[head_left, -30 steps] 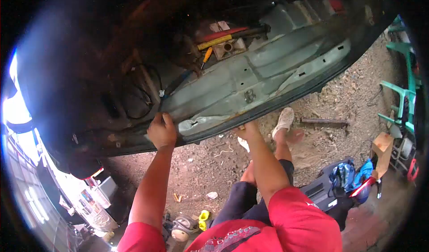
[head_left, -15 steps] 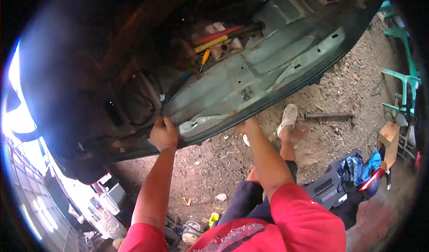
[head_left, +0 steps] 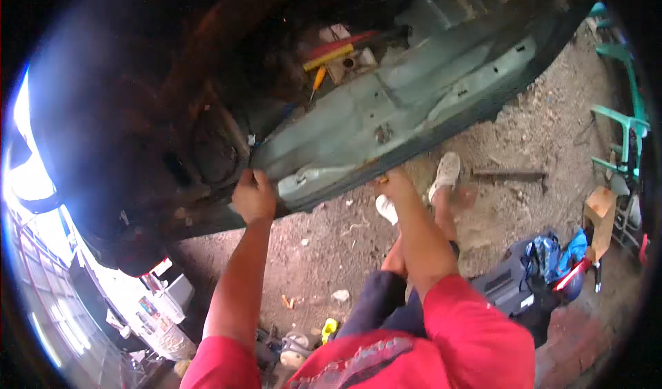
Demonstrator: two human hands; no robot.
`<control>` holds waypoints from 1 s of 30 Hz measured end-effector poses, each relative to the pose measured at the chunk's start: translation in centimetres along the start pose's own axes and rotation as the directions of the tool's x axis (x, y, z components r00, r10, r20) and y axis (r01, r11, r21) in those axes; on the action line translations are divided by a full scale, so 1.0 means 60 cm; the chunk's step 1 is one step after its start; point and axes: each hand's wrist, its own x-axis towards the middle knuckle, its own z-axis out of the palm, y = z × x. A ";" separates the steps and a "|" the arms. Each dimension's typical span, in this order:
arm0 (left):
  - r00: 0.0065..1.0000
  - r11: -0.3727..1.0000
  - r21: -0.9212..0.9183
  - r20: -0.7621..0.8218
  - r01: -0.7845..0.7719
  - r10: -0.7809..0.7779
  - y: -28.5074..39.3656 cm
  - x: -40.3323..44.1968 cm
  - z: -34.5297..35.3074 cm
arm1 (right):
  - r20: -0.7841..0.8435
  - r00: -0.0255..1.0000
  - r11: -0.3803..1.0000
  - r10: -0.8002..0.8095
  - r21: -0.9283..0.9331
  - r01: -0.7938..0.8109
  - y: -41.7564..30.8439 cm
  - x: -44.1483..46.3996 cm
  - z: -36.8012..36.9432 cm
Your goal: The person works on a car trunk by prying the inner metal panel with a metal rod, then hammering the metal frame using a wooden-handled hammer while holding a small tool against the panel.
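Note:
In the head view, my left hand is closed over the dark rim at the near edge of a car's open trunk. The thumb lies on top, beside a pale green painted panel. Farther right, my right hand sits just below the rim with its fingers curled together. A small yellowish bit shows at those fingertips, too blurred to name. Inside the trunk, a screwdriver with an orange handle lies near a yellow bar and a red bar.
A hammer-like tool lies on the dirt ground, right of my white shoe. Green plastic chairs and a cardboard box stand at the right. A grey plastic panel with blue bags lies lower right.
My right hand has come down and slightly right, out from beneath the rim, with the yellowish bit now showing. My left hand stays on the rim.

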 end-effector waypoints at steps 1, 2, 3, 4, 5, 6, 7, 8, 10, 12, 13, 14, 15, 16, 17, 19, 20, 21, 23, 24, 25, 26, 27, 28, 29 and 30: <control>1.000 1.000 0.001 0.002 -0.005 0.005 0.001 -0.002 -0.002 | -0.001 0.981 0.974 0.195 0.118 -0.194 -0.010 -0.009 -0.009; 0.999 1.000 0.000 -0.033 -0.019 0.019 0.012 0.014 0.007 | 0.037 0.933 0.909 0.357 0.216 -0.356 -0.044 0.012 -0.006; 0.998 1.000 0.015 -0.049 -0.027 0.027 0.011 0.018 0.009 | 0.045 0.935 0.911 0.352 0.212 -0.353 -0.034 0.042 -0.020; 0.999 0.999 0.044 -0.039 -0.029 0.030 -0.002 0.002 0.005 | 0.031 0.962 0.919 0.270 0.288 -0.267 0.000 0.053 -0.037; 0.999 0.998 0.052 -0.024 -0.025 0.026 -0.006 -0.009 0.001 | 0.007 0.984 0.917 0.181 0.359 -0.171 0.016 0.048 -0.042; 0.999 0.999 0.044 -0.031 -0.022 0.023 0.000 -0.003 0.005 | -0.059 0.975 0.873 0.216 0.459 -0.166 0.018 0.054 -0.043; 0.999 0.999 0.040 -0.034 -0.018 0.019 0.004 0.001 0.005 | -0.058 0.975 0.873 0.213 0.460 -0.163 0.021 0.063 -0.042; 0.999 0.999 0.041 -0.032 -0.012 0.014 0.003 0.000 0.003 | -0.133 0.982 0.867 0.133 0.495 -0.050 0.003 0.044 -0.010; 0.999 0.999 0.029 -0.036 -0.026 0.027 0.000 -0.001 0.005 | -0.223 0.967 0.832 0.126 0.555 0.020 -0.024 0.028 0.040; 0.998 0.999 0.015 -0.050 -0.039 0.040 0.003 0.004 0.009 | -0.083 0.977 0.922 0.194 0.355 -0.153 -0.076 -0.013 0.034; 0.999 1.000 0.010 -0.035 -0.028 0.029 0.000 0.001 0.006 | -0.026 0.968 0.940 0.251 0.244 -0.238 -0.070 -0.032 0.018; 1.000 1.000 0.000 -0.021 -0.021 0.021 -0.002 -0.001 0.004 | 0.031 0.951 0.943 0.307 0.122 -0.309 -0.058 -0.047 -0.003; 0.998 1.000 -0.019 -0.053 -0.023 0.021 0.009 0.019 0.015 | 0.172 0.940 0.928 0.294 0.184 -0.324 -0.030 0.000 -0.036; 0.996 0.998 -0.044 -0.082 -0.041 0.037 0.006 0.024 0.020 | 0.302 0.908 0.897 0.289 0.246 -0.367 -0.001 0.029 -0.054; 0.996 0.997 -0.049 -0.073 -0.053 0.049 -0.010 0.000 0.013 | 0.291 0.903 0.885 0.315 0.254 -0.390 0.027 0.022 -0.058; 1.000 1.000 -0.012 0.013 -0.004 0.004 0.010 0.008 0.005 | -0.177 0.961 0.926 0.210 0.352 -0.137 0.022 0.054 -0.031; 0.999 1.000 -0.024 -0.035 -0.013 0.012 0.008 0.010 0.010 | -0.169 0.966 0.928 0.197 0.351 -0.128 -0.001 0.061 0.002; 0.998 1.000 -0.024 -0.065 -0.018 0.016 0.000 0.001 0.009 | -0.140 0.965 0.857 0.220 0.500 -0.123 -0.016 0.039 0.035; 0.999 1.000 -0.001 -0.036 -0.001 0.001 0.008 -0.002 0.002 | -0.113 0.966 0.765 0.233 0.634 -0.111 -0.026 0.028 0.033; 1.000 1.000 0.023 -0.016 0.014 -0.014 0.009 0.000 0.000 | 0.160 0.956 0.787 0.246 0.543 -0.293 -0.025 0.034 0.004; 1.000 0.999 0.030 -0.010 0.018 -0.017 0.003 -0.007 -0.005 | 0.415 0.867 0.797 0.278 0.404 -0.449 -0.009 0.029 -0.017; 1.000 0.999 0.027 0.015 0.024 -0.024 -0.005 -0.019 -0.010 | 0.403 0.869 0.790 0.287 0.415 -0.452 -0.006 -0.015 -0.009; 0.999 0.999 -0.008 -0.008 0.032 -0.032 0.007 -0.001 0.001 | 0.217 0.919 0.855 0.329 0.345 -0.387 -0.051 -0.033 0.024; 0.999 0.999 -0.019 -0.027 0.035 -0.036 0.012 0.019 0.008 | 0.114 0.929 0.876 0.351 0.311 -0.369 -0.047 -0.032 0.036; 1.000 1.000 -0.017 0.023 0.021 -0.021 0.002 0.016 0.006 | 0.010 0.929 0.893 0.369 0.272 -0.358 -0.041 -0.028 0.045; 0.997 1.000 -0.015 0.082 0.005 -0.004 -0.009 0.003 0.002 | -0.084 0.940 0.864 0.330 0.429 -0.265 0.012 0.005 0.027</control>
